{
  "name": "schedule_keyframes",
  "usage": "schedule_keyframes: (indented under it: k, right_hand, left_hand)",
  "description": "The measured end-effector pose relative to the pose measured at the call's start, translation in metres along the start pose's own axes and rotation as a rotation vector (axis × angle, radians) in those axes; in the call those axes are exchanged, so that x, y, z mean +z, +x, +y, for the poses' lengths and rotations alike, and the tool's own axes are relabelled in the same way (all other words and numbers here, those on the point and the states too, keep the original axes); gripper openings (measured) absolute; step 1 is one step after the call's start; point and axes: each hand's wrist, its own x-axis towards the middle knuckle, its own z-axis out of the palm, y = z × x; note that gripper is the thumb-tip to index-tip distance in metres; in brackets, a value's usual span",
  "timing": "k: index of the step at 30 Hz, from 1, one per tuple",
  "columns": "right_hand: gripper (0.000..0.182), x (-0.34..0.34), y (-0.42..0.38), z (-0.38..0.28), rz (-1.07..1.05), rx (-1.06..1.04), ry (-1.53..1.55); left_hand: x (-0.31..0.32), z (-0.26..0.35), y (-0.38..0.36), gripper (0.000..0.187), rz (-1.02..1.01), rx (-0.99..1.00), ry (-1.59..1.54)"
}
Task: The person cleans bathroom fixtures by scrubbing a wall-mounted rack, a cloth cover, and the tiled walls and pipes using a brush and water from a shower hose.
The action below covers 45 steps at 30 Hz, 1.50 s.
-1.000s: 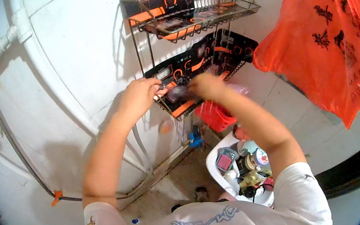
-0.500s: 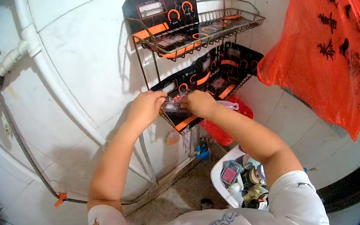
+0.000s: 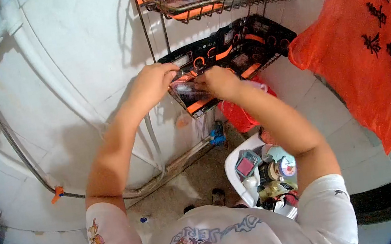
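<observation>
My left hand (image 3: 153, 87) is at the left end of the rack's lower shelf, its thumb and fingers pinched together near the shelf's corner. My right hand (image 3: 220, 83) is closed just to the right, over the same shelf. Between them shows a shiny, see-through piece, perhaps plastic (image 3: 184, 86); how it is gripped is hidden by the fingers. The wire rack (image 3: 238, 1) has two tiers against the white wall. Black panels with orange bands and printed dials (image 3: 210, 50) line its lower shelf and back.
A large red plastic bag (image 3: 345, 51) hangs at the right, and a smaller red bag (image 3: 242, 115) is under the shelf. Below stands a white basin (image 3: 234, 171) with jars and bottles. White pipes (image 3: 44, 73) and a grey hose (image 3: 10, 140) run along the left wall.
My view has tilted down, so the rack sits higher and more of the basin shows. Both hands stay at the lower shelf's left end, with small finger shifts.
</observation>
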Motion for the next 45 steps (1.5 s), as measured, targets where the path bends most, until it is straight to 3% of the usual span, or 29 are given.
schedule_keyframes:
  k: [4,8,10,11,15,17,18,19,21,24,27,30,32,35,36,37,38,39,40,42,45]
  right_hand:
    - [0.021,-0.051,-0.017,0.016,-0.111,-0.103,0.063]
    - [0.025,-0.016,0.008,0.035,0.107,-0.005,-0.031]
    - [0.026,0.006,0.015,0.018,0.068,-0.080,0.032]
    - [0.027,-0.023,-0.011,-0.022,0.027,-0.034,0.026]
    - [0.025,-0.043,-0.020,0.028,-0.102,-0.255,0.086]
    - [0.027,-0.061,-0.022,0.066,-0.212,0.082,-0.065]
    - [0.027,-0.046,-0.024,0.109,0.053,0.076,0.092]
    - [0.022,-0.065,-0.034,0.096,0.077,0.367,-0.100]
    - [0.021,-0.035,-0.026,0.135,0.161,0.438,0.048]
    - [0.017,-0.034,-0.036,0.068,0.161,0.364,-0.260]
    - [0.020,-0.034,-0.042,0.027,0.007,0.296,-0.243]
    - [0.049,-0.054,-0.072,-0.008,0.020,0.269,-0.182]
    - [0.045,-0.050,-0.084,-0.001,0.023,-0.019,-0.148]
    - [0.032,-0.053,-0.070,0.019,-0.037,-0.020,-0.110]
    - [0.023,-0.042,-0.054,0.045,-0.044,0.166,-0.146]
    - [0.023,-0.026,-0.039,0.086,0.111,0.101,-0.221]
    - [0.025,-0.065,-0.047,0.076,-0.006,0.261,-0.172]
    - [0.026,-0.061,-0.037,0.107,0.039,0.351,-0.046]
    - [0.023,-0.073,-0.041,0.102,0.242,0.588,0.315]
    - [0.025,-0.060,-0.034,0.134,0.295,0.546,-0.098]
    - [0.020,-0.047,-0.023,0.118,0.075,0.403,-0.339]
  left_hand:
    - [-0.004,-0.004,-0.008,0.019,-0.004,-0.027,-0.031]
    - [-0.005,-0.001,-0.012,0.019,-0.021,-0.055,-0.016]
    - [-0.005,0.002,-0.013,0.019,-0.021,-0.061,-0.006]
    - [-0.005,0.000,-0.013,0.019,-0.018,-0.048,-0.012]
    - [-0.006,-0.006,-0.015,0.019,-0.022,-0.025,-0.039]
    - [-0.009,-0.002,-0.017,0.019,-0.036,-0.040,-0.034]
    - [-0.010,0.003,-0.018,0.019,-0.047,-0.051,-0.020]
    - [-0.010,0.006,-0.017,0.019,-0.057,-0.060,-0.007]
    - [-0.005,0.009,-0.011,0.018,-0.019,0.022,0.012]
    - [0.001,0.021,0.008,0.018,0.011,0.091,0.005]
    - [0.010,0.042,0.026,0.017,-0.006,0.103,-0.024]
    - [0.018,0.050,0.039,0.017,-0.018,0.131,-0.054]
    - [0.024,0.055,0.044,0.018,-0.027,0.124,-0.077]
    - [0.032,0.059,0.052,0.018,-0.031,0.121,-0.043]
    - [0.036,0.056,0.054,0.018,-0.018,0.141,-0.031]
    - [0.038,0.054,0.055,0.018,0.002,0.175,-0.035]
    - [0.037,0.055,0.055,0.017,-0.009,0.156,-0.032]
    - [0.035,0.056,0.054,0.017,-0.022,0.136,-0.028]
    - [0.033,0.056,0.054,0.017,-0.034,0.117,-0.024]
    - [0.036,0.053,0.053,0.017,-0.034,0.084,-0.029]
    - [0.037,0.052,0.054,0.018,-0.004,0.103,-0.001]
